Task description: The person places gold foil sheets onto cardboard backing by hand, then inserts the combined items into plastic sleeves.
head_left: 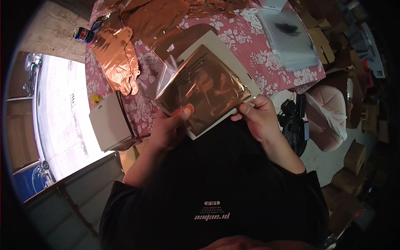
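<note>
Shows, well to the left of and beyond the left hand [166, 127], a can [83, 35]. Includes, just left of that hand, a pale stack [109, 123] and, farther out, copper foil [111, 58] on flowered cloth [146, 104]. Clasps the near left edge of a coppery bag [204, 83] in the left hand, thumb on top. Places the bag between both hands, over a pale board [216, 39]. Pinches its near right edge in the right hand [262, 118]. Shows clear bags [287, 41] beyond that hand, a seat [327, 110] to its right.
</note>
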Motion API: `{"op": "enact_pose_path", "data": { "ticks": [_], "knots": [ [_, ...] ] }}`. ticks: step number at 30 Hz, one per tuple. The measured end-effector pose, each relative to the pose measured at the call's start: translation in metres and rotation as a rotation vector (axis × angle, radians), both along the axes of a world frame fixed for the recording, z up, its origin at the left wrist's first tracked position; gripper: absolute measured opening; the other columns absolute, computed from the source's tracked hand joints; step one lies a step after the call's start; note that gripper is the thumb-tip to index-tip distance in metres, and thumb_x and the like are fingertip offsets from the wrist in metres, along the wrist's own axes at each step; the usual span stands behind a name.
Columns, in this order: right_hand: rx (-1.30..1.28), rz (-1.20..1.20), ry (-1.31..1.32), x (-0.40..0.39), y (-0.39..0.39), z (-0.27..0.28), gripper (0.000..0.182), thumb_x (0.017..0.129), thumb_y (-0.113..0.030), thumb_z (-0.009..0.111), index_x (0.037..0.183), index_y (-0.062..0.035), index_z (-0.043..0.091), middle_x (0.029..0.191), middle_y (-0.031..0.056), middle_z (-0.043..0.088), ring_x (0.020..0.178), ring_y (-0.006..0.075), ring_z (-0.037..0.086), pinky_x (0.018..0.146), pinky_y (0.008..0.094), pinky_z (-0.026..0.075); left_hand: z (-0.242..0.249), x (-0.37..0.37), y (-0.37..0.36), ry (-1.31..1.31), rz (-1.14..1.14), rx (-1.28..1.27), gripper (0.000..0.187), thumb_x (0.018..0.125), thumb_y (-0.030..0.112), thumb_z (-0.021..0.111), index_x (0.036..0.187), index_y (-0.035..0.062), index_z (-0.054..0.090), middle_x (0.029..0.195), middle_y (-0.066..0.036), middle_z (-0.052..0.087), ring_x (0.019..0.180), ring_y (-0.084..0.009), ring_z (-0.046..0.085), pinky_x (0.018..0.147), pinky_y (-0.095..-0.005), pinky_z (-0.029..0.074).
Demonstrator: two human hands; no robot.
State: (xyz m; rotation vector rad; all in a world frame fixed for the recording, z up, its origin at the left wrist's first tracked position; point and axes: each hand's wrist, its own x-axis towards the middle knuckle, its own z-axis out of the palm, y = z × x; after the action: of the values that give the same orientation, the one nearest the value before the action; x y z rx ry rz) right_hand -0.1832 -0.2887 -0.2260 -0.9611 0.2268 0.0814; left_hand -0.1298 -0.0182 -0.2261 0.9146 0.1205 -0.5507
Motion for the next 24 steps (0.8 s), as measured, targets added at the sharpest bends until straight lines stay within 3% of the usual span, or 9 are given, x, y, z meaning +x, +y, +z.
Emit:
{"op": "enact_pose_path", "data": {
  "ticks": [3, 5, 6, 8, 9, 14, 19, 21, 24],
  "knots": [
    [-0.019, 0.014, 0.013, -0.002, -0.005, -0.009, 0.012, 0.101, -0.013, 0.078, 0.098, -0.0033, 0.072, 0.091, 0.0128, 0.077, 0.082, 0.0207, 0.077, 0.075, 0.0334, 0.066, 0.003, -0.004, 0.001, -0.021, -0.024, 0.035, 0.065, 0.099, 0.006, 0.075, 0.158, 0.0071, 0.049, 0.119, -0.004, 0.069, 0.106, -0.0120, 0.066, 0.095, -0.0337, 0.054],
    [-0.016, 0.013, 0.030, -0.001, -0.005, -0.012, 0.012, 0.101, -0.013, 0.078, 0.098, -0.0036, 0.072, 0.089, 0.0117, 0.077, 0.081, 0.0201, 0.076, 0.075, 0.0336, 0.065, 0.004, -0.003, 0.005, 0.015, -0.061, 0.076, 0.072, 0.100, 0.006, 0.075, 0.163, 0.0078, 0.042, 0.135, -0.008, 0.067, 0.115, -0.0141, 0.065, 0.100, -0.0352, 0.053],
    [-0.022, 0.002, 0.007, 0.000, -0.003, -0.013, 0.012, 0.101, -0.013, 0.078, 0.098, -0.0034, 0.071, 0.088, 0.0109, 0.076, 0.081, 0.0198, 0.076, 0.075, 0.0337, 0.065, 0.009, -0.003, 0.002, 0.015, -0.061, 0.077, 0.072, 0.100, 0.006, 0.075, 0.163, 0.0078, 0.042, 0.135, -0.008, 0.067, 0.115, -0.0141, 0.065, 0.100, -0.0352, 0.053],
    [-0.029, -0.009, -0.015, 0.001, -0.001, -0.012, 0.012, 0.101, -0.013, 0.078, 0.099, -0.0033, 0.071, 0.087, 0.0101, 0.075, 0.080, 0.0195, 0.076, 0.075, 0.0339, 0.065, 0.018, -0.005, -0.009, 0.034, -0.076, -0.081, 0.082, 0.099, 0.006, 0.075, 0.169, 0.0088, 0.032, 0.155, -0.013, 0.056, 0.125, -0.0161, 0.063, 0.105, -0.0363, 0.051],
    [-0.009, -0.015, -0.017, 0.001, -0.001, -0.012, 0.012, 0.101, -0.011, 0.077, 0.096, -0.0033, 0.070, 0.089, 0.0085, 0.074, 0.081, 0.0183, 0.075, 0.078, 0.0331, 0.066, 0.012, -0.003, -0.006, 0.012, -0.100, -0.053, 0.088, 0.099, 0.005, 0.074, 0.172, 0.0094, 0.024, 0.168, -0.016, 0.043, 0.133, -0.0194, 0.059, 0.110, -0.0391, 0.050],
    [-0.014, -0.125, 0.056, 0.004, 0.010, 0.002, 0.012, 0.102, -0.013, 0.077, 0.099, -0.0039, 0.070, 0.086, 0.0079, 0.073, 0.081, 0.0195, 0.075, 0.077, 0.0344, 0.066, 0.011, -0.002, -0.009, -0.088, -0.007, 0.039, 0.085, 0.098, 0.005, 0.075, 0.170, 0.0083, 0.029, 0.156, -0.012, 0.055, 0.126, -0.0184, 0.063, 0.107, -0.0384, 0.052],
    [-0.012, 0.015, 0.032, -0.002, 0.001, -0.001, 0.008, 0.102, -0.009, 0.076, 0.098, -0.0027, 0.074, 0.088, 0.0053, 0.074, 0.084, 0.0175, 0.076, 0.079, 0.0324, 0.066, 0.006, -0.004, -0.002, -0.022, -0.063, -0.010, 0.080, 0.098, 0.005, 0.076, 0.166, 0.0067, 0.035, 0.145, -0.007, 0.063, 0.118, -0.0154, 0.065, 0.104, -0.0355, 0.053],
    [-0.023, -0.014, 0.039, 0.001, 0.004, -0.001, 0.009, 0.102, -0.009, 0.076, 0.096, -0.0028, 0.073, 0.088, 0.0057, 0.074, 0.082, 0.0174, 0.076, 0.078, 0.0323, 0.066, 0.006, -0.005, -0.001, -0.005, -0.080, 0.087, 0.081, 0.093, 0.009, 0.081, 0.163, 0.0113, 0.040, 0.154, -0.009, 0.056, 0.140, -0.0239, 0.056, 0.116, -0.0416, 0.046],
    [-0.032, -0.060, 0.047, 0.004, 0.009, -0.001, 0.010, 0.102, -0.009, 0.076, 0.095, -0.0031, 0.073, 0.088, 0.0063, 0.075, 0.080, 0.0169, 0.076, 0.076, 0.0319, 0.065, 0.012, -0.009, -0.012, -0.084, 0.022, 0.037, 0.081, 0.092, 0.007, 0.081, 0.162, 0.0107, 0.041, 0.151, -0.007, 0.058, 0.136, -0.0227, 0.058, 0.115, -0.0408, 0.047]
  ]
}}
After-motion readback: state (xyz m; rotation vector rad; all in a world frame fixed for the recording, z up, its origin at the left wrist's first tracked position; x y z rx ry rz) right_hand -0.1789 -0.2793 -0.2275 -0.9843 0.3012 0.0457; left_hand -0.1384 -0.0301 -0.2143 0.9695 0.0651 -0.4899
